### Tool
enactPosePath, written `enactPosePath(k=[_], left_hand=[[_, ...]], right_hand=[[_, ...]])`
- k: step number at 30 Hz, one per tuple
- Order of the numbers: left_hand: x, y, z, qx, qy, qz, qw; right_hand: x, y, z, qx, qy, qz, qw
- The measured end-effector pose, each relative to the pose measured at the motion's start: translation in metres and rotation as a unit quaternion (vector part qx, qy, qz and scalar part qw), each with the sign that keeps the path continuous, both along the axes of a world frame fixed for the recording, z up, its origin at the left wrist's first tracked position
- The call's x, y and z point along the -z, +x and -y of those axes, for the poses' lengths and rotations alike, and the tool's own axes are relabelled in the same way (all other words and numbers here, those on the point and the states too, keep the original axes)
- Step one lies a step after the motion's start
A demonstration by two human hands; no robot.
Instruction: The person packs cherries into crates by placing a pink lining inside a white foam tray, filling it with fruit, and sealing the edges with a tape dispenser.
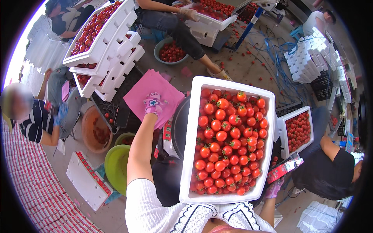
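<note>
A white foam crate [195, 116] full of red cherry tomatoes [230, 139], some with green calyxes, is right in front of my body. My left hand [154, 104], in a patterned pink glove, rests on a stack of square pink sheets [142, 87] left of the crate. Whether its fingers pinch a sheet is not clear. Low on the crate's right side is my right hand [274, 188], also gloved in pink and partly hidden. A red printed strip or carton [284, 171] lies against its fingertips; its grip cannot be made out.
Stacked foam crates of tomatoes [116, 52] rise at upper left. Below them are an orange basin [96, 128] and a green basin [116, 169]. Another tomato crate [298, 132] stands right, near a seated person [326, 171]. A person's leg [186, 38] extends ahead. Blue straps [271, 55] litter the floor.
</note>
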State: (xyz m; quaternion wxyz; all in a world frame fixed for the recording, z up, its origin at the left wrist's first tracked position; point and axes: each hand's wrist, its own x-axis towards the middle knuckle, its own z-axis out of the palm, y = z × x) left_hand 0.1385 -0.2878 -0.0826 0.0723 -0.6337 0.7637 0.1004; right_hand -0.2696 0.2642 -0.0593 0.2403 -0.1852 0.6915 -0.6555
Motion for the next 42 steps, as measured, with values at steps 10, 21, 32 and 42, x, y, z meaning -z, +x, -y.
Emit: enactPosePath(k=[10,21,32,42], left_hand=[[-0.053,0.093,-0.002,-0.077,-0.103,-0.272,0.954],[-0.299,-0.111,-0.232,0.413,-0.175,-0.347,0.824],[-0.258,-0.199,-0.272,0.473,-0.188,-0.213,0.834],[-0.225,-0.212,-0.274,0.443,-0.175,-0.128,0.870]], right_hand=[[-0.015,0.018,0.036,0.120,0.033,0.013,0.992],[0.012,0.013,0.009,0.121,-0.104,0.075,0.984],[-0.010,0.009,-0.146,0.110,0.281,-0.105,0.947],[0.015,0.045,-0.270,0.271,0.233,0.081,0.930]])
